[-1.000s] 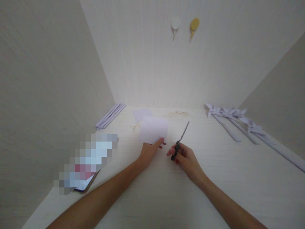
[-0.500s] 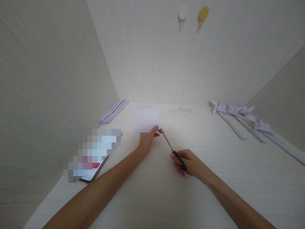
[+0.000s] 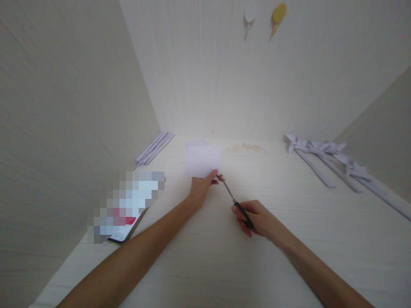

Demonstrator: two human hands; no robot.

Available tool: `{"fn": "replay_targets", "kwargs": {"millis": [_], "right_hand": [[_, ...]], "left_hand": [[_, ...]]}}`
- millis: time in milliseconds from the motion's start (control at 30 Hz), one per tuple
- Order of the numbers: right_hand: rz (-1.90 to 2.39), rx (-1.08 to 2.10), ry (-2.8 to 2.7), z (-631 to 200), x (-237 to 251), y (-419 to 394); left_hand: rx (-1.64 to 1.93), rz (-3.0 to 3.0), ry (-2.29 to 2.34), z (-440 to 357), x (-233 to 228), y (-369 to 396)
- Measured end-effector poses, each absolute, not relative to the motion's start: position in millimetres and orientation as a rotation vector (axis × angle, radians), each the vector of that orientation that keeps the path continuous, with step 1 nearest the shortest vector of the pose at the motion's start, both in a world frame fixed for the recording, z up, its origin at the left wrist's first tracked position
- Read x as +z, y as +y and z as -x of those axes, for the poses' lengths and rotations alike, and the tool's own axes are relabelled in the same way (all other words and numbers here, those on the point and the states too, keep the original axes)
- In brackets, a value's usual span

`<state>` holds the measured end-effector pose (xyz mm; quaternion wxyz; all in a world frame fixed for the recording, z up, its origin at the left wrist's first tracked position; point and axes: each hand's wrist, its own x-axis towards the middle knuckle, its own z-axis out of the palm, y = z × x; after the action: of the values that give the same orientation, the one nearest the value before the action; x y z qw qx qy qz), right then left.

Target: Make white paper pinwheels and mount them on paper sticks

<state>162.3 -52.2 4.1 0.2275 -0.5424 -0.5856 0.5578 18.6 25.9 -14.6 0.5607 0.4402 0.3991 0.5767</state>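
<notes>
A square of white paper (image 3: 203, 159) is pinched at its near right corner by my left hand (image 3: 205, 185), thumb on top. Some creases or slits show on the sheet. Behind its far edge, another pale paper (image 3: 196, 143) peeks out. My right hand (image 3: 252, 216) is closed around the black handles of a pair of scissors (image 3: 233, 196). The slim metal blades point up and left to the paper's corner beside my left fingertips. Whether the blades are parted there is too small to make out.
A phone (image 3: 128, 214), partly blurred out, lies at the left. Behind it rests a bundle of rolled paper sticks (image 3: 156, 148). Paper pinwheel-like shapes on sticks (image 3: 324, 160) lie at the right. Two hooks, one white (image 3: 249, 16) and one yellow (image 3: 278, 13), sit on the back wall.
The paper has shifted slightly right together with both hands and the scissors, showing more of the sheet behind. My grip on the paper and scissors stays the same.
</notes>
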Motion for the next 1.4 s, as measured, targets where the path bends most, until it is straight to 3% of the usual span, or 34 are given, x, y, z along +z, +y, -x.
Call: {"fn": "replay_targets", "kwargs": {"millis": [1400], "right_hand": [[1.476, 1.518, -1.623, -163.6, -2.4, -51.3]], "left_hand": [[1.354, -1.029, 1.008, -21.1, -10.4, 22.6]]}}
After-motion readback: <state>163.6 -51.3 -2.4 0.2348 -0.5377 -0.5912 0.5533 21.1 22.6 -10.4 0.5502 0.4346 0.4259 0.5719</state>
